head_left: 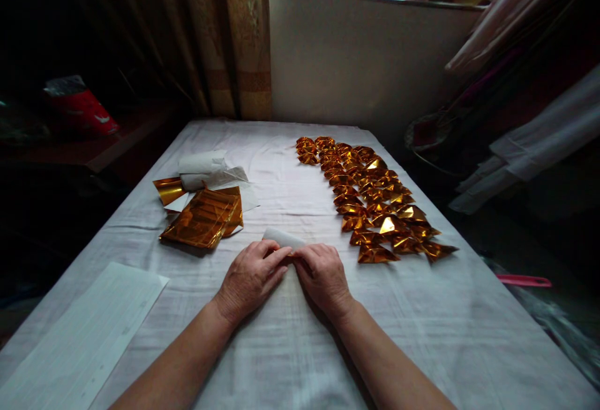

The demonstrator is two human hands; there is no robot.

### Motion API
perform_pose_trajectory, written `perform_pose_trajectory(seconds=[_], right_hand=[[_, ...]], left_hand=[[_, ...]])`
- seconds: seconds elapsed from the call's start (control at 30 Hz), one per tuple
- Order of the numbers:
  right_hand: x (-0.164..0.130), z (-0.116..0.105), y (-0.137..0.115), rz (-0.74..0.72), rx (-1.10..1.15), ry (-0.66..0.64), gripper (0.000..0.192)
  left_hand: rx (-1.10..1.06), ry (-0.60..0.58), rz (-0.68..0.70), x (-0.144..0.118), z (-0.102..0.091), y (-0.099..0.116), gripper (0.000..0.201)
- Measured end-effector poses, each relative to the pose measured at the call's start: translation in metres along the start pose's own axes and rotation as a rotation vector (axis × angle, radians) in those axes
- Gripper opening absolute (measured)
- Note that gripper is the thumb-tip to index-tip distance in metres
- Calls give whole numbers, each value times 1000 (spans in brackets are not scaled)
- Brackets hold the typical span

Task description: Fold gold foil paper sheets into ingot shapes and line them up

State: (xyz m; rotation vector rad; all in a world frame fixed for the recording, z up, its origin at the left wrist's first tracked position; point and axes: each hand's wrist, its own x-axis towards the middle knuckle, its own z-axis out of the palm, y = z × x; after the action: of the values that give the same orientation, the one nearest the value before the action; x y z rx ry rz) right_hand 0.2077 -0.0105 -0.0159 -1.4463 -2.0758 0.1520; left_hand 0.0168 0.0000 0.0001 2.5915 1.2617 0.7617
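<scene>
Between my two hands, near the middle of the table, is a small sheet of paper (pixel 284 239), its pale side curving up beyond my fingers. My left hand (pixel 253 272) pinches its near edge from the left, fingers closed. Closed on the same edge from the right is my right hand (pixel 323 272), its fingertips almost meeting the left ones. A thin strip of gold shows at the sheet's lower edge. Rows of folded gold foil paper pieces (pixel 375 197) lie to the right. A stack of flat gold foil sheets (pixel 201 219) rests to the left.
White paper rolls (pixel 201 163) and loose tissue lie behind the foil stack. A long pale paper sheet (pixel 89 335) covers the table's left front. The white tablecloth (pixel 290 360) reaches the wall. A pink handle (pixel 524 280) sticks out beyond the right edge; a curtain (pixel 225 35) hangs behind.
</scene>
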Motion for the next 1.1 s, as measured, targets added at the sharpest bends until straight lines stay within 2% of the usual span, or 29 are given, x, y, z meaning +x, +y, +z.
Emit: perform_pose_trajectory(seconds=[0.27, 0.43, 0.57, 0.63, 0.83, 1.1], right_hand=[[0, 0, 6, -30, 124, 39, 11], [2, 0, 20, 38, 123, 84, 38], [5, 2, 27, -21, 69, 58, 57], [7, 2, 28, -72, 55, 50, 53], [10, -3, 27, -154, 25, 28, 17], [6, -6, 10, -259, 0, -55, 11]], left_hand=[[12, 97, 14, -2, 9, -10, 18], [31, 133, 18, 0, 14, -14, 17], [69, 131, 13, 0, 13, -13, 15], [67, 101, 11, 1, 12, -12, 14], [47, 64, 21, 0, 10, -9, 13], [-45, 63, -39, -2, 12, -10, 11]])
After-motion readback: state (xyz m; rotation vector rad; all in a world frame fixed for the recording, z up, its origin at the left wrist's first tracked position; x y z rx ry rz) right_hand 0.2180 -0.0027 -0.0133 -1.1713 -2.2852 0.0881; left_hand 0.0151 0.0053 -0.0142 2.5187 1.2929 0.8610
